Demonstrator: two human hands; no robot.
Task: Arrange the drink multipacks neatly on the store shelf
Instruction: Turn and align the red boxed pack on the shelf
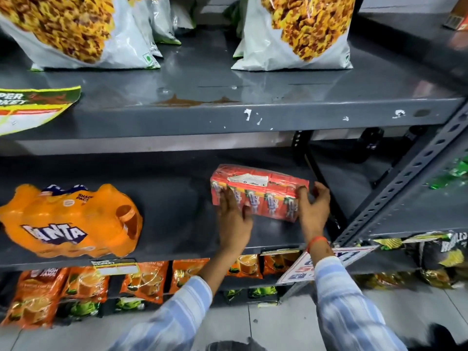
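A red-orange shrink-wrapped multipack of small drink cartons (260, 191) stands on the grey middle shelf (182, 211), right of centre. My left hand (234, 221) presses against its front left corner, fingers on the wrap. My right hand (314, 211) grips its right end, thumb on the front and fingers round the side. An orange Fanta bottle multipack (68, 221) lies on the same shelf at the far left, tilted toward the front edge.
Large white snack bags (298, 34) stand on the upper shelf (228, 117). Orange tea packets (141, 277) fill the shelf below. A slotted grey upright (405, 178) rises diagonally at right, with green bottles (453, 173) beyond. A bare stretch of shelf separates the two multipacks.
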